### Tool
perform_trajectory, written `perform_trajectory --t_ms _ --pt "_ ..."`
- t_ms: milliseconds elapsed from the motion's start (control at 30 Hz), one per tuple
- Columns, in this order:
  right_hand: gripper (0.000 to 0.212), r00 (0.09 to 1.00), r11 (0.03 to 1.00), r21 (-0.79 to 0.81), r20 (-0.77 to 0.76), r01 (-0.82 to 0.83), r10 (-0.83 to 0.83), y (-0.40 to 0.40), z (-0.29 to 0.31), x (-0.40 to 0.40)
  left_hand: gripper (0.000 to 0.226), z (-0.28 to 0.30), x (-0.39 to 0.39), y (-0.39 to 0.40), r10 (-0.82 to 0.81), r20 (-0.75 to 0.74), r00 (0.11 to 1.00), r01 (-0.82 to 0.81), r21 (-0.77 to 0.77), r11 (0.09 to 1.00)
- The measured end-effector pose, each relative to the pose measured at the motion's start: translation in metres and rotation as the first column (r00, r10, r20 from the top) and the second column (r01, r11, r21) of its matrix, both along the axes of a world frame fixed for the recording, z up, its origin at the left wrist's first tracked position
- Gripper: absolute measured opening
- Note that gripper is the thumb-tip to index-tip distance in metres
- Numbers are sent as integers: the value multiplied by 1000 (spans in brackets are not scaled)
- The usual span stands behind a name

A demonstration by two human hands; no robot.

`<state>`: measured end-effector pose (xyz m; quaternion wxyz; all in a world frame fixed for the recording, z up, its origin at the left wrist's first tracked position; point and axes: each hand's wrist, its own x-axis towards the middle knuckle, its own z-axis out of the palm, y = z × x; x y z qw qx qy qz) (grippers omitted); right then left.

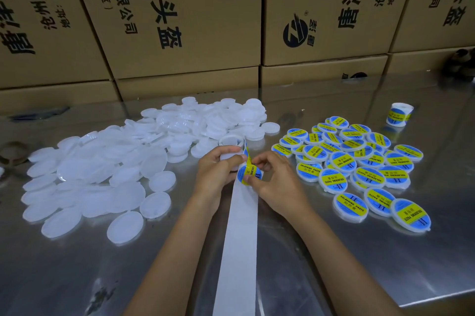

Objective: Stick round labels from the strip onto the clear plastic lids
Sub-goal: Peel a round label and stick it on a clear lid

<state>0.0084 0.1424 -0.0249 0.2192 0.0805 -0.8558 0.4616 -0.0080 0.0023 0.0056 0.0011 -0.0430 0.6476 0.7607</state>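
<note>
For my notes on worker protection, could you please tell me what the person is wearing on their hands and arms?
Nothing shows on them: the left hand and the right hand are bare, without gloves, rings or a watch, and both forearms are bare as far as the picture's lower edge, with no sleeve in view.

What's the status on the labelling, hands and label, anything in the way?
Left hand grips label roll. Right hand pinches round label, half peeled off strip. Nothing in the way.
</note>
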Motion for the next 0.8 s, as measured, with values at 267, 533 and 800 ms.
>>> perform_trajectory --t_ms 267,533,800 --pt "25 992 995 97 -127 15 -2 -1 1 0 20 -2 -1 1 61 -46 997 -63 -58 996" --pt "14 991 967 -224 9 -125 130 -6 13 10 23 -12 -8 0 108 -188 976 -155 -258 953" --pt "20 961 764 -640 156 -78 229 5 25 11 14 -8 -9 -2 159 -195 968 -176 -73 982"
